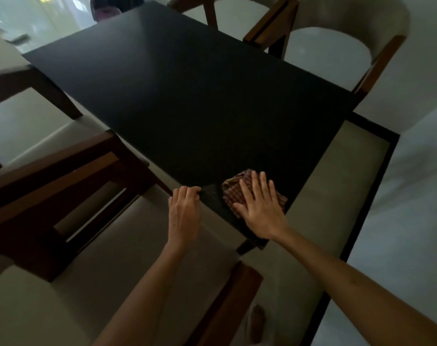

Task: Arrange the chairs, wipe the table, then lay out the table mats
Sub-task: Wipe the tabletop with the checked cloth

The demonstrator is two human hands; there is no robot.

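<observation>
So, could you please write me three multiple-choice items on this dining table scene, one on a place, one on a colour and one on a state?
1. Where on the table does the cloth lie?
A. Near corner
B. Far corner
C. Middle

2. What colour is the table top?
A. White
B. Black
C. Red

3. How does the right hand meet the cloth?
A. Hovers clear above it
B. Pinches one corner, lifted
C. Presses flat, fingers straight

Answers:
1. A, the checked cloth sits by the corner nearest the person, where the left hand grips the edge.
2. B, the top is plain black throughout.
3. C, the palm lies on the cloth with fingers spread and straight.
</observation>
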